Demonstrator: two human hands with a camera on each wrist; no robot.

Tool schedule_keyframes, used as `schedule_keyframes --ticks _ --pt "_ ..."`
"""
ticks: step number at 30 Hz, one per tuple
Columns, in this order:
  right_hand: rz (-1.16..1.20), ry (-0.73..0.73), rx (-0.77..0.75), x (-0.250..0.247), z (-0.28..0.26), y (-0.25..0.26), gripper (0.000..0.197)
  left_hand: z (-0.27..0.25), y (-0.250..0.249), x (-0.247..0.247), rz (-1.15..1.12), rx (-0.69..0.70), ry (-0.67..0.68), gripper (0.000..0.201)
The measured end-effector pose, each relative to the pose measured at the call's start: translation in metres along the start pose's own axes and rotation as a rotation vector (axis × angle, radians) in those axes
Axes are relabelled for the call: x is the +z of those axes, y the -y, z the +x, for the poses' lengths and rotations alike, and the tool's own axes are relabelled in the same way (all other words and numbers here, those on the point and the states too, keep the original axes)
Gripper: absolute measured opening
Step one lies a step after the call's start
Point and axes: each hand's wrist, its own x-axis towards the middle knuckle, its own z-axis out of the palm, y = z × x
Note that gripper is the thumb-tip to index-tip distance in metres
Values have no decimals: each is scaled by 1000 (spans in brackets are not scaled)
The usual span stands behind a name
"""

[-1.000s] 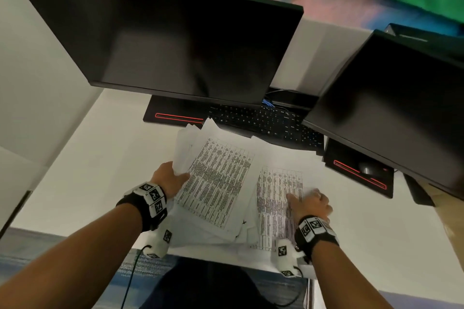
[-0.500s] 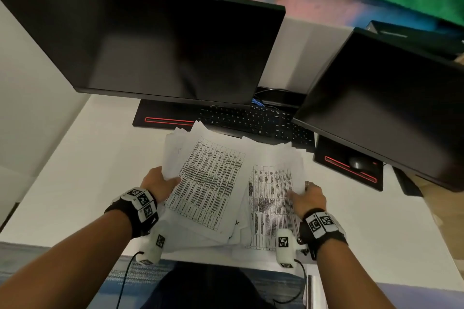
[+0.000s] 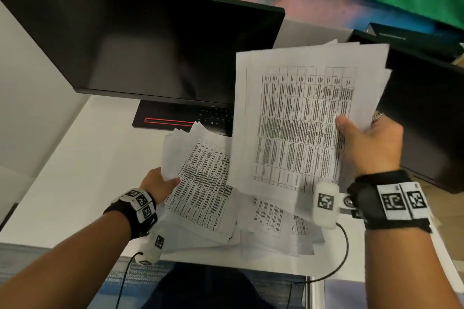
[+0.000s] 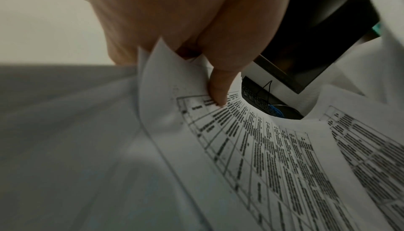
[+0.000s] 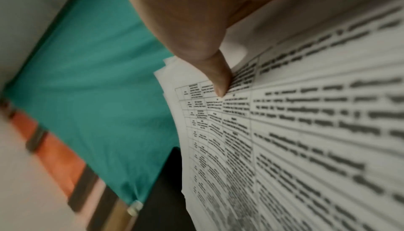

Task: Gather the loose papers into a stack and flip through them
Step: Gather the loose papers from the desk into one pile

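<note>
White sheets printed with dense tables lie in a loose pile (image 3: pixel 271 223) on the desk's near edge. My right hand (image 3: pixel 369 143) grips a lifted bundle of sheets (image 3: pixel 296 120) by its right edge, thumb on the printed face (image 5: pixel 284 131), held up in front of the right monitor. My left hand (image 3: pixel 160 183) pinches the left edge of another bundle (image 3: pixel 200 178) that rests tilted on the pile; its thumb (image 4: pixel 218 89) presses the top sheet (image 4: pixel 262 157). The fingers behind both bundles are hidden.
Two dark monitors stand behind: a large one (image 3: pixel 140 40) at left, another (image 3: pixel 426 113) at right. A black keyboard (image 3: pixel 216 118) lies under the left monitor. White desk (image 3: pixel 70 178) lies bare to the left. Wrist cables hang over the front edge.
My right hand has lifted its share of the sheets off the desk, up and to the right. My left hand keeps its grip on the left bundle, roughly where it was.
</note>
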Motion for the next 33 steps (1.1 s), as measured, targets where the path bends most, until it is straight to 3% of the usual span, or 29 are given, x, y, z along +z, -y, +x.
schedule_keyframes --ticks 5,8,10,14,16,19,21,24,27,30,33 --pt "378 43 331 20 2 -29 9 -1 1 3 -43 2 13 23" --pt "355 140 502 42 -3 -72 21 -2 2 4 -29 1 19 25" --pt "196 226 546 61 -9 -104 26 -3 1 4 -18 5 26 26" --pt "-332 378 480 99 -28 -144 50 -4 -1 4 -17 -32 52 33" --pt "-382 384 478 114 -36 -150 55 -1 -1 4 -82 -57 46 42" --pt "-393 398 492 133 -43 -149 56 1 -2 7 -273 -107 44 74" --pt "-408 438 510 145 -50 -148 64 1 -4 9 -316 -139 55 80" --pt "-385 564 457 158 -64 -150 69 4 -2 13 -189 -48 101 72" --pt "-298 577 457 161 -71 -153 79 3 -3 18 -63 87 52 46" --pt "-135 556 492 153 -70 -155 96 -9 -10 5 -210 236 20 45" --pt "-22 486 481 138 -56 -145 90 -27 -26 -22 -421 350 61 41"
